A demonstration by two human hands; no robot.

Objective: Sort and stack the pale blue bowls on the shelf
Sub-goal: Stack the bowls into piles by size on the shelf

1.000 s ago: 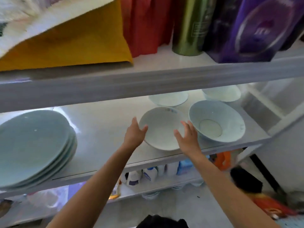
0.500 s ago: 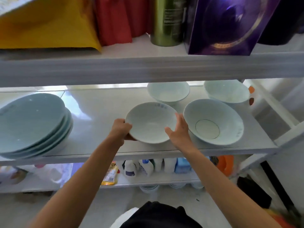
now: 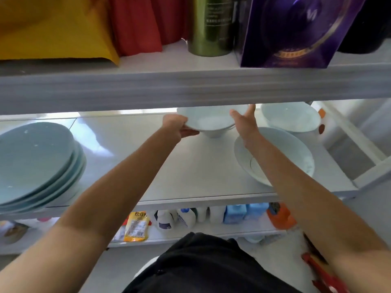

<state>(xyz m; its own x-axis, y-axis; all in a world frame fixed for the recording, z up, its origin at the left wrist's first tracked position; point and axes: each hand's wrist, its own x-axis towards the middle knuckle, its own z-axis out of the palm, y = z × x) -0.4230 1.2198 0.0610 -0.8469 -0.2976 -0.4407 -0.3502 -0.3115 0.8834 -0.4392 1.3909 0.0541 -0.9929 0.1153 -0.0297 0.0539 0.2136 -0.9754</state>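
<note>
On the white shelf (image 3: 186, 172), a pale blue bowl (image 3: 209, 120) rests in a second bowl of the same kind at the back, whose foot (image 3: 213, 134) shows beneath it. My left hand (image 3: 177, 126) grips the top bowl's left rim, thumb under the edge. My right hand (image 3: 243, 120) is at the bowl's right rim with fingers spread and straight; whether it touches is unclear. A larger pale blue bowl (image 3: 287, 151) sits at the front right, partly under my right forearm. Another pale blue bowl (image 3: 292, 120) stands at the back right.
A stack of several blue-green plates (image 3: 36, 163) fills the shelf's left end. The upper shelf's front beam (image 3: 190, 87) hangs low over the back bowls. Above it stand a green canister (image 3: 211, 26) and a purple box (image 3: 296, 30). Bottles line the shelf below.
The bowl went from the shelf's front to the back and now sits in the rear bowl. My right hand has opened away from its rim. The left hand still grips it.
</note>
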